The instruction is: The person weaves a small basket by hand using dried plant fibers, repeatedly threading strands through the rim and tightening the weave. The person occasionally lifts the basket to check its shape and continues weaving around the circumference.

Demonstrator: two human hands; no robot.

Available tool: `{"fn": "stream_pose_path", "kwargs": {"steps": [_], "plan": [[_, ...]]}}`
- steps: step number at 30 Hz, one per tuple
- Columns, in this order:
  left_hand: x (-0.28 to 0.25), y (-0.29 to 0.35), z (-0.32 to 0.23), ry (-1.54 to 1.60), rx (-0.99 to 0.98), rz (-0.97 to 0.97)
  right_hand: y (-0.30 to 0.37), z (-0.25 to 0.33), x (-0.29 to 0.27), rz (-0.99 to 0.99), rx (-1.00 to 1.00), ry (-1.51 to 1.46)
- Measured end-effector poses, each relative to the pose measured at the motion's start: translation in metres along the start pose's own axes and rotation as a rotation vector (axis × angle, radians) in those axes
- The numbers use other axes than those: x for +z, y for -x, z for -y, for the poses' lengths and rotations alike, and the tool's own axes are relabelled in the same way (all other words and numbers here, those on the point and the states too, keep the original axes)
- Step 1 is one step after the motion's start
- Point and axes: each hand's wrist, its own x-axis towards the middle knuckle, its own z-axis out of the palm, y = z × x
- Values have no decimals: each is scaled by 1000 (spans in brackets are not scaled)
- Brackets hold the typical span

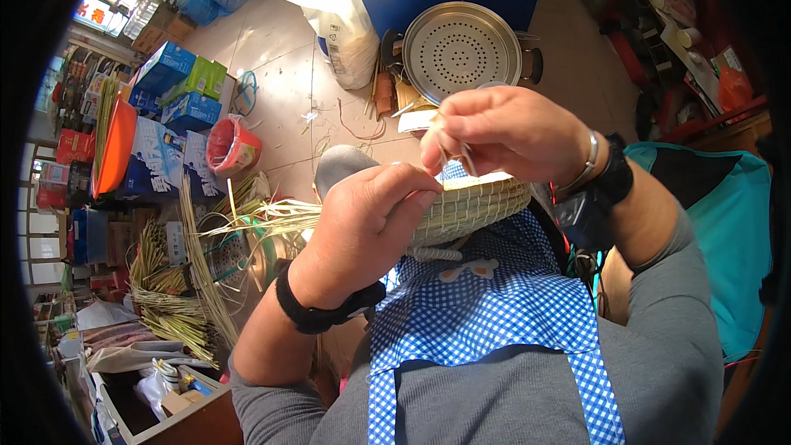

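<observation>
A round basket of pale green straw (474, 213), sewn in coiled rows, rests over my lap against the blue checked apron (486, 309). My left hand (369, 214) is closed on its rim at the left, thumb and forefinger pressed together. Loose straw ends (280, 218) stick out leftward from behind that hand. Just above the rim, my right hand (519, 133) is closed in a pinch. A thin pale strand (445, 156) runs between its fingers and the basket's edge; its exact form is hard to make out.
Beyond the basket, a perforated steamer pan (461, 53) stands before a blue box. Bundles of straw (161, 288) lie on the left, near a red bin (232, 147) and stacked cartons (185, 82). A teal cloth (700, 231) hangs at the right. An open drawer (156, 412) is at lower left.
</observation>
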Motion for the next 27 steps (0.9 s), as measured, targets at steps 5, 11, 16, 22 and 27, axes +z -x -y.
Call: {"fn": "stream_pose_path", "kwargs": {"steps": [5,11,16,22,27], "plan": [[3,0,3,-24,99,-29,-21,-20,16,-155,-21,-204],[6,-2,8,-72,182,-20,-34,-30,15,-167,-103,-322],[-5,5,2,-297,188,-36,-31,-28,10,-266,-52,-222],[-3,7,-4,-25,20,-73,-22,6,20,-50,-159,360],[-4,2,-10,83,-66,-69,19,31,27,68,-583,890]]}}
